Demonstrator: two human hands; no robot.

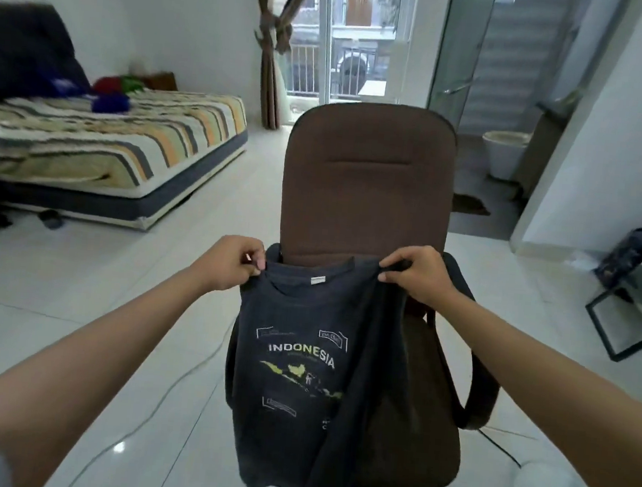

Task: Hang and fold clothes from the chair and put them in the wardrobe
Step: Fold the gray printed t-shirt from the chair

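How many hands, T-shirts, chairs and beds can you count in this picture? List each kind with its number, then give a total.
Hands: 2, the left hand and the right hand, each pinching a shoulder of the shirt
T-shirts: 1, the dark T-shirt
Chairs: 1, the brown chair
Beds: 1, the striped bed
Total: 5
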